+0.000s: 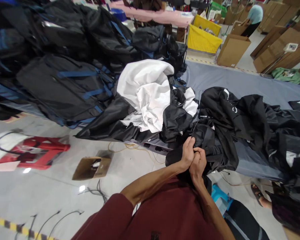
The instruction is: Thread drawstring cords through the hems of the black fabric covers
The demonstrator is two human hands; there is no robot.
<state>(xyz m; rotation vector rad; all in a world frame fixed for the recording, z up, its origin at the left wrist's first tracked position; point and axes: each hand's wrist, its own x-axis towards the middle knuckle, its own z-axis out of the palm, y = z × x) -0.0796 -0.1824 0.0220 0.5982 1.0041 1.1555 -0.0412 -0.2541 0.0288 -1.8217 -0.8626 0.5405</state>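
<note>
Low in the middle of the view, 2 hands meet on a crumpled black garment (216, 143) that lies on the near edge of a grey sheet (227, 80). The left hand (188, 154) has its fingers curled tight into a fold of the cloth. The right hand (199, 163) presses against it, fingers closed on the same fold. Behind the garment lies a bundle of white cloth (147, 90), with black bags (65, 83) with blue straps piled to its left. A red stool (41, 151) lies tipped on the floor near a cardboard scrap (91, 167).
</note>
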